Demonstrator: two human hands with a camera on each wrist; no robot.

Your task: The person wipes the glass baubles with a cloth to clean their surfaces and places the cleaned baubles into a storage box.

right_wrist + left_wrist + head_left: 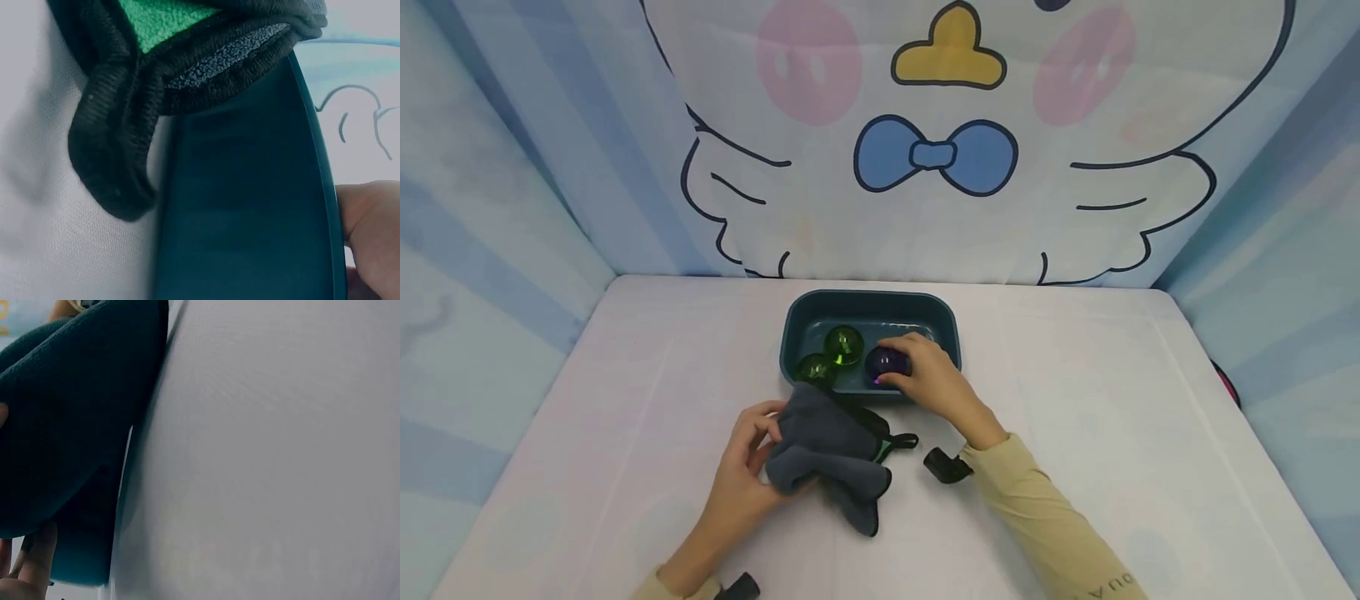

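Observation:
My right hand (934, 377) pinches a dark purple glass ball (886, 363) between thumb and fingers, inside the dark teal tray (868, 298). Two green glass balls, the upper one (844, 344) and the lower one (815, 370), sit in the tray's left half. In front of the tray my left hand (752, 467) holds a grey cloth (823, 442), thumb beneath it and fingers at its left side. The cloth has black edging, a green patch (165, 22) and a black hanging loop (112, 150), seen large in the right wrist view. Part of the tray's near wall lies behind the cloth.
A white-covered table (1075, 375) carries the tray near its back edge. Behind it hangs a cartoon-printed curtain (936, 233), with blue and white cloth walls on both sides. Black wrist-camera mounts stick out at my right wrist (946, 467) and left wrist.

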